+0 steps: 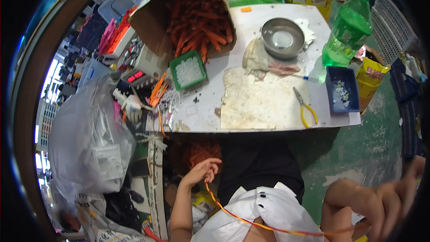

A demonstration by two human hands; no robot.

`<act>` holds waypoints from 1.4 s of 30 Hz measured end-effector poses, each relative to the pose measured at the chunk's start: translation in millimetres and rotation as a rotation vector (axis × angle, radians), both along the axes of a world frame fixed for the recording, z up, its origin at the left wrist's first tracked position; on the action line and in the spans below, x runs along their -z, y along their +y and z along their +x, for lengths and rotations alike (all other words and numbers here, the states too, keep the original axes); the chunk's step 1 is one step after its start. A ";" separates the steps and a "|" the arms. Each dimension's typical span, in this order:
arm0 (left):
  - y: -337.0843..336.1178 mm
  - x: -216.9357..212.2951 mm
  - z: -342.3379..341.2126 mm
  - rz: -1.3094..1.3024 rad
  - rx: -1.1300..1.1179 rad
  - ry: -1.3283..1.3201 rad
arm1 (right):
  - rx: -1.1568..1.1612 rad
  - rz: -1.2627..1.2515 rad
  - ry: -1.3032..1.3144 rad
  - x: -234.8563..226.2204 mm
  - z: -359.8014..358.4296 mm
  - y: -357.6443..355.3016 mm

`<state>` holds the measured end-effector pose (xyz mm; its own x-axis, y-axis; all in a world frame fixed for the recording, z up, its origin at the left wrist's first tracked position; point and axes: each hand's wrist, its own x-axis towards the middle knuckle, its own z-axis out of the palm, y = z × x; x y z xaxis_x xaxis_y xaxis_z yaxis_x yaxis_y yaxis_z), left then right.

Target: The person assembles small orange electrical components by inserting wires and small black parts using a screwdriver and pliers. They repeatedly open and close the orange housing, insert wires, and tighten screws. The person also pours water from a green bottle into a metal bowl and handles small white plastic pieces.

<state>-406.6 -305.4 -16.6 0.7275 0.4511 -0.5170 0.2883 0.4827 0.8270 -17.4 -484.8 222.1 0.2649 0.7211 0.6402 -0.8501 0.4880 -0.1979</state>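
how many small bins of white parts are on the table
2: a green bin at the mouth of the cardboard box of orange wires, and a blue bin at the table's right edge beside the green bottle. More may be hidden in the clutter at left.

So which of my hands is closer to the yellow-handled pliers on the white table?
The left. Your left hand is below the table edge, down-left of the yellow-handled pliers, pinching an orange wire. Your right hand is farther off, low at the right rim.
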 end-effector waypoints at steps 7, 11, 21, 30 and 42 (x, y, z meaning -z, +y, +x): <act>-5.7 34.5 -73.7 0.853 -0.099 0.642 | 0.622 -1.032 0.177 215.7 34.8 -51.2; -57.1 132.1 -178.7 0.670 -0.197 0.757 | 0.339 -1.641 -1.742 312.5 37.3 -100.3; 24.6 -10.9 8.1 0.725 0.226 0.615 | 1.328 -0.915 -0.892 129.2 174.8 81.9; 107.5 -145.9 294.7 1.047 0.477 -0.319 | 1.182 -1.061 -1.105 163.9 242.6 123.3; 127.0 -105.3 473.5 1.137 0.229 -0.451 | 1.285 -1.315 -1.561 163.5 218.0 54.4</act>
<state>66.9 -178.4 88.7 0.8596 0.3186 0.3995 -0.1466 -0.5952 0.7901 200.6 -430.4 58.6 0.6886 0.6767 0.2606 0.6516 -0.4196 -0.6320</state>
